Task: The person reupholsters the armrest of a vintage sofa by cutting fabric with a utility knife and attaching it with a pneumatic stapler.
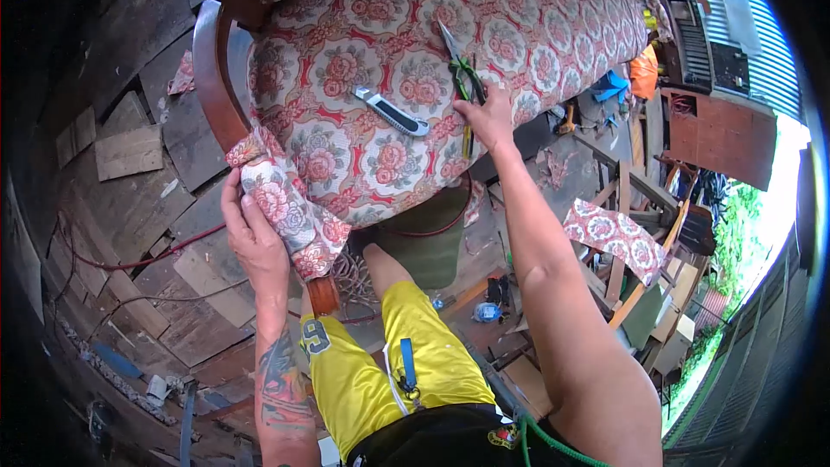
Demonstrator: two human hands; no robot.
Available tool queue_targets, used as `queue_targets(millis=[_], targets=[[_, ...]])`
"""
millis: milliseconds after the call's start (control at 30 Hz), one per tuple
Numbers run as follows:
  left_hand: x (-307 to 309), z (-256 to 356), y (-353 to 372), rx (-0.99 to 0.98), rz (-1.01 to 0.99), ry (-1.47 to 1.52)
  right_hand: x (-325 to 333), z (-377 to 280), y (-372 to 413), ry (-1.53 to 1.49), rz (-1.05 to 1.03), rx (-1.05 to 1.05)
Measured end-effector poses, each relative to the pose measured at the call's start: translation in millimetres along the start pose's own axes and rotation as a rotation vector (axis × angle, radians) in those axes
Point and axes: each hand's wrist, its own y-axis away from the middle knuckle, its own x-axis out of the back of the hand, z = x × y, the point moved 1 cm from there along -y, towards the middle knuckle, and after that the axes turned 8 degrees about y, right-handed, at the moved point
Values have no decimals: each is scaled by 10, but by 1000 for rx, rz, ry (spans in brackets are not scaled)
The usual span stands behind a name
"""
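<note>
Okay, we see the left hand (257,232) half-curled, holding the fabric cover (285,205) on the armrest (322,296), left of the sofa seat (341,177). On the seat, the right hand (486,118) half-curls at the scissors (464,73); grip we can't tell.

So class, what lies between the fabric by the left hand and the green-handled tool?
The head view shows a utility knife on the seat, between the fabric and the tool.
</note>
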Motion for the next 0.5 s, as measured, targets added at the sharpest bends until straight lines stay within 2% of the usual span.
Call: queue_targets(millis=[67,100,133,167,200,233,267,300,367,400,433,467,500], targets=[[-41,105,45,-194,83,-504,-14,-161,70,334,69,-41],[-186,354,115,-345,160,-731,-9,-144,27,347,117,61],[-355,499,201,-405,70,-637,36,-91,-55,339,110,59],[-543,621,286,-461,-13,-545,79,-22,-189,285,-33,-11],[-864,554,399,-395,-157,-173,81,-9,-290,222,-189,-65],[-1150,618,524,-167,-331,-44,157,-131,-322,219,-182,-106],[-1427,722,559,-102,-445,-92,214,-187,-306,209,-184,-148],[-1833,462,645,154,-443,50,111,-76,-316,116,-136,-183],[-2482,62,763,355,-581,50,-105,111,-328,71,-186,-306],[-2681,66,754,428,-606,25,-124,31,-223,42,-179,-317],[-2815,80,792,360,-536,-16,-149,-45,-121,13,-171,-328],[-2971,-33,885,262,-459,-56,-85,-192,13,-36,-78,-325],[-3000,-41,851,311,-464,-66,-62,-261,92,-78,19,-326]])
